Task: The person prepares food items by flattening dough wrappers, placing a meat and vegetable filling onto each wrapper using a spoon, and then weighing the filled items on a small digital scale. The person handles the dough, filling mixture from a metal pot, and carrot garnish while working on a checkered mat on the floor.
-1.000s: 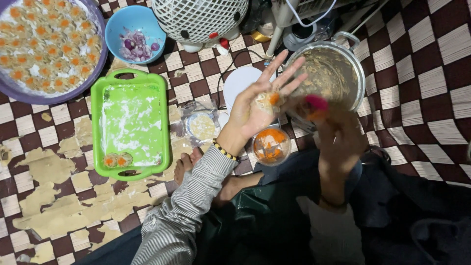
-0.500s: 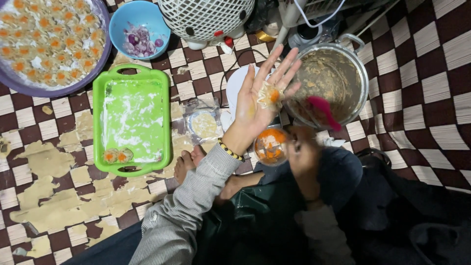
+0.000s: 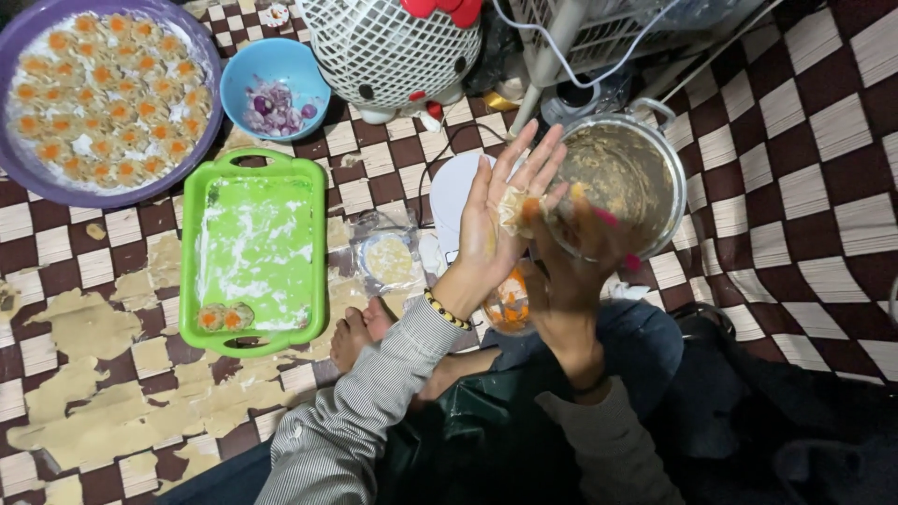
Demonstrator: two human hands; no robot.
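**Checkered floor covering, worn and crowded**

The floor (image 3: pixel 804 187) is covered by a sheet checkered in dark maroon and cream squares. At the lower left the covering is worn through, and pale irregular patches (image 3: pixel 84 327) are exposed. A white fan with a mesh guard (image 3: pixel 393 42) is set at the top centre, and a red bow is seen on its upper edge. Beside it, a white wire rack (image 3: pixel 599 28) is placed, with a pale cable (image 3: pixel 524 19) draped across it. The scene is lit evenly from above, and darker shadow is left along the bottom edge.
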